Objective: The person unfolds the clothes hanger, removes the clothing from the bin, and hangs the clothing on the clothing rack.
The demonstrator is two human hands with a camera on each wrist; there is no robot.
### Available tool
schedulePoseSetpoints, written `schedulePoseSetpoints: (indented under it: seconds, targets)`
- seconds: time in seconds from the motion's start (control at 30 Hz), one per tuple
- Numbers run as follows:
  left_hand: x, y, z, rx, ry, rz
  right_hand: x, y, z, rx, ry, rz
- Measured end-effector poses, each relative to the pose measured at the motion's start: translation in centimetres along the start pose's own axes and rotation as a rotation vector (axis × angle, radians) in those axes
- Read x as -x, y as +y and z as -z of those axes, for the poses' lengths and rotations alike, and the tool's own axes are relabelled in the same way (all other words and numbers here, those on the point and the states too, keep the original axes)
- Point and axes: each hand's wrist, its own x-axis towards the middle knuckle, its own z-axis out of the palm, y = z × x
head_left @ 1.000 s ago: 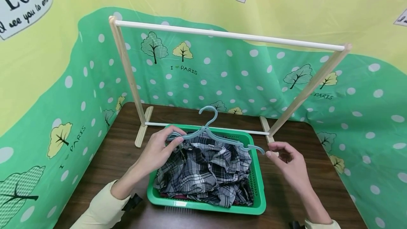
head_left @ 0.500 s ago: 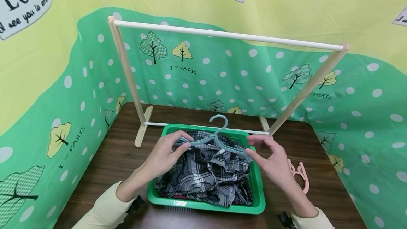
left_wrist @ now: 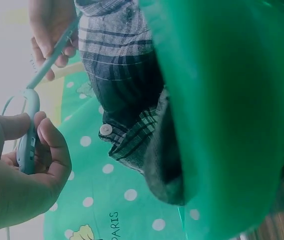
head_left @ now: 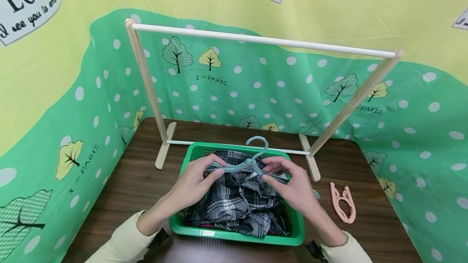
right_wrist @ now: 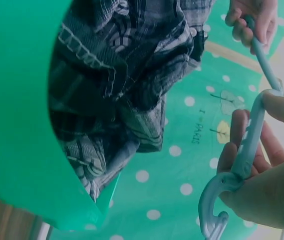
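Both hands hold a light blue folding hanger (head_left: 237, 167) over the basket, its hook upward. My left hand (head_left: 199, 180) pinches its left arm between thumb and fingers. Near the centre joint, my right hand (head_left: 292, 184) grips the right arm; the right wrist view shows this hanger arm (right_wrist: 249, 140) lying across the fingers, with a curved end past the hand. Below is a green plastic basket (head_left: 237, 238) filled with a crumpled black, grey and white plaid garment (head_left: 230, 206). A bit of dark red shows under the garment.
A folded pink hanger (head_left: 343, 204) lies on the dark wooden table (head_left: 369, 230), right of the basket. Behind the basket stands a wooden rack with a white top rail (head_left: 263, 40). A printed curtain (head_left: 234, 92) encloses the back and sides.
My right hand has slid from the hanger's right tip inward to near the joint. The hanger and left hand have shifted slightly right and nearer. The pink hanger has come into view.
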Motion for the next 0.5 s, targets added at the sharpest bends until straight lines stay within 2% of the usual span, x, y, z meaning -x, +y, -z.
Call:
schedulePoseSetpoints:
  seconds: [0.1,0.27,0.5]
  targets:
    - [-0.01,-0.12,-0.09,0.006,0.003,-0.004,0.11,-0.08,-0.17,0.0,0.007,-0.011]
    - [-0.02,-0.41,-0.14,0.071,0.007,-0.025,0.29,-0.09,-0.24,0.01,0.019,-0.031]
    - [-0.04,-0.59,-0.39,0.057,0.056,-0.049,0.39,0.09,-0.2,0.002,0.023,-0.024]
